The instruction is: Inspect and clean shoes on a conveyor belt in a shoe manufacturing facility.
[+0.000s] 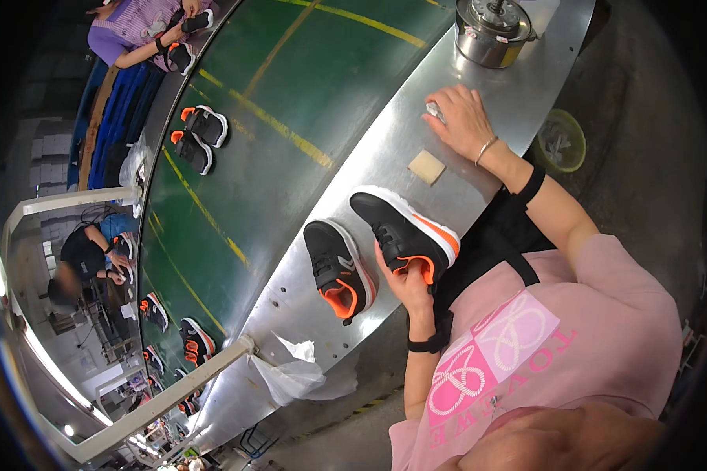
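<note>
My left hand (410, 286) reaches into the orange-lined opening of a black sneaker (404, 224) with a white and orange sole. Its fingers grip the shoe at the collar, partly hidden inside it. A matching black sneaker (334, 255) stands just left of it on the metal tabletop (479, 184). Farther off, my right hand (461, 122) rests over the metal with curled fingers. It pinches a small crumpled whitish wad (435, 112), too small to name surely. Between my right hand and the held shoe lies a pale yellow square pad (426, 167).
A round metal pot (492, 35) stands at the table's far end. A green conveyor belt (291, 102) beside the table carries more sneakers (200, 133). A yellow-green basket (560, 141) is on the floor at right. Co-workers handle shoes across the belt. White scrap (297, 348) lies near the frame post.
</note>
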Demonstrator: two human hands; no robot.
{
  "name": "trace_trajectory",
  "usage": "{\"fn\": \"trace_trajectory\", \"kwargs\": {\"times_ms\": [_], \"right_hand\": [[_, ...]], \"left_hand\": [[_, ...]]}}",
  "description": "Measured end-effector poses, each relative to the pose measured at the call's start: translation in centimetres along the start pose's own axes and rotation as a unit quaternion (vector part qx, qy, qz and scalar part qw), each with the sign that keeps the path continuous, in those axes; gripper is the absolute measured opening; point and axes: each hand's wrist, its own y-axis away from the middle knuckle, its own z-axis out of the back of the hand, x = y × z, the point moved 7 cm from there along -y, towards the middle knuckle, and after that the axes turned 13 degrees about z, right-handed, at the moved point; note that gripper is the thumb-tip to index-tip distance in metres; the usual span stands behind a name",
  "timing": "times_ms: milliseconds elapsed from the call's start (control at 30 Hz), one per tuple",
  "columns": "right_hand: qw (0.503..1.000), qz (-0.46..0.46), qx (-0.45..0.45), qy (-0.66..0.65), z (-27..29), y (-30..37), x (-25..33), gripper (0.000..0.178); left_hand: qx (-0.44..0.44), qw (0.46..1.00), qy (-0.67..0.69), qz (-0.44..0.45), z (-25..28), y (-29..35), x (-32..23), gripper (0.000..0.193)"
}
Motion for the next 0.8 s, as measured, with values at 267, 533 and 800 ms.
{"fn": "trace_trajectory", "kwargs": {"times_ms": [267, 533, 800], "right_hand": [[0.996, -0.016, 0.076, -0.053, -2.8, 0.2, -2.0, 0.008], [0.945, 0.071, 0.074, -0.311, 0.0, 1.0, 7.3, 0.012], [0.948, 0.153, 0.037, -0.278, -0.3, -0.3, 12.9, 0.008]], "left_hand": [[0.018, 1.000, -0.003, 0.000, 0.5, -1.0, 0.8, 0.077], [0.027, 0.999, 0.007, -0.025, -0.5, -1.0, 0.1, 0.081], [0.017, 0.999, -0.022, -0.042, -0.5, -1.2, -0.2, 0.082]]}}
